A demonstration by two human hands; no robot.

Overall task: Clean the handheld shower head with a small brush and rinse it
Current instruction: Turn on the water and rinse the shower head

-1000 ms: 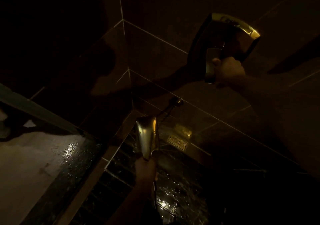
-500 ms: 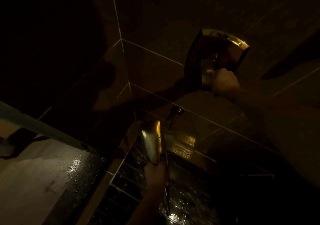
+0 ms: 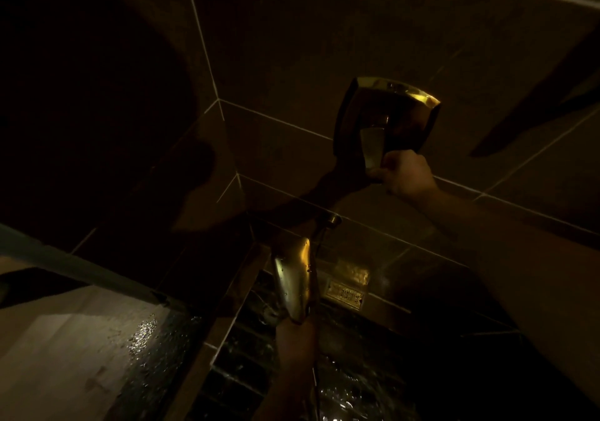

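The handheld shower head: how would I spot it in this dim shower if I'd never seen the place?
Start at the dark tiled wall with its shiny square valve plate, whose lever the right hand grips. Drop down towards the wet floor: the left hand holds a glossy, brass-coloured, tapered shower head upright by its narrow end. Unlike the wall plate, it is droplet-covered, and a thin hose runs beside it.

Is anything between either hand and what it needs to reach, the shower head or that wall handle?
Nothing visible is. The left hand already grips the handheld shower head by its handle, and the right hand holds the lever of the wall valve plate. No brush shows in this dim view.
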